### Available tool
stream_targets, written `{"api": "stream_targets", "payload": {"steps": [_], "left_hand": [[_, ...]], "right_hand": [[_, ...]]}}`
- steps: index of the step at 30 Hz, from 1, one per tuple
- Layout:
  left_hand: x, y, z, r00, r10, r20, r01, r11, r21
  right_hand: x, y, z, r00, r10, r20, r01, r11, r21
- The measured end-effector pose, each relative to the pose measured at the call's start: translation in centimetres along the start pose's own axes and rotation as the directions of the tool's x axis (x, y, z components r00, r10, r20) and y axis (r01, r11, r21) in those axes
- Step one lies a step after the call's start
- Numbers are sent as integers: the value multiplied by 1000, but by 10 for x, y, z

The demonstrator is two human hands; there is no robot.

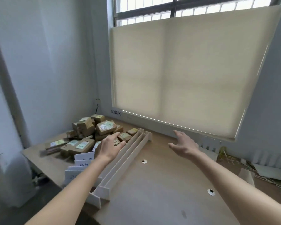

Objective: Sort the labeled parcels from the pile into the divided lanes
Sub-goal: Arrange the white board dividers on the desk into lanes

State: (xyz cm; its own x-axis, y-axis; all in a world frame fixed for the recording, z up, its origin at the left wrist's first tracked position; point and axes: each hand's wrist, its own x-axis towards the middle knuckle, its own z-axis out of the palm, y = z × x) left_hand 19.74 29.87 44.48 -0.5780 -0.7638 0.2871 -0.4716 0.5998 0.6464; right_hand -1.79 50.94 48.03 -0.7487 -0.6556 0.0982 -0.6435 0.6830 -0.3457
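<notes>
A pile of brown cardboard parcels (pixel 91 132) with pale labels lies at the table's far left corner. White foam-board lanes (pixel 128 153) run diagonally from the pile toward me, with white label cards (pixel 83 161) standing at their left. My left hand (pixel 109 147) is stretched out with straight fingers over the lanes, its fingertips close to the nearest small parcels, holding nothing. My right hand (pixel 184 145) hovers open above the bare table to the right of the lanes, fingers spread.
The brown table (pixel 161 184) has two round cable holes (pixel 144 161) (pixel 211 191). A window with a beige blind (pixel 185 75) stands behind. A paper sign (pixel 115 112) hangs under the sill. White boards and cables (pixel 266 172) clutter the right edge.
</notes>
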Motion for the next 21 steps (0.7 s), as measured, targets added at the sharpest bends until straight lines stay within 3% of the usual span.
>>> {"api": "stream_targets", "payload": {"steps": [5,12,18,21], "left_hand": [[26,-59,-29,998,-47,-33,47,999,-8],[94,-132,-15,998,-69,-7,69,997,24],[185,-197,46,995,-73,67,65,991,119],[252,-253,118,968,-106,227,68,983,168]], "right_hand": [[33,-69,39,997,-63,37,64,998,0],[114,-118,103,993,-83,85,82,997,9],[206,-126,200,989,-39,144,27,996,88],[275,-115,297,962,40,269,-75,989,123]]}}
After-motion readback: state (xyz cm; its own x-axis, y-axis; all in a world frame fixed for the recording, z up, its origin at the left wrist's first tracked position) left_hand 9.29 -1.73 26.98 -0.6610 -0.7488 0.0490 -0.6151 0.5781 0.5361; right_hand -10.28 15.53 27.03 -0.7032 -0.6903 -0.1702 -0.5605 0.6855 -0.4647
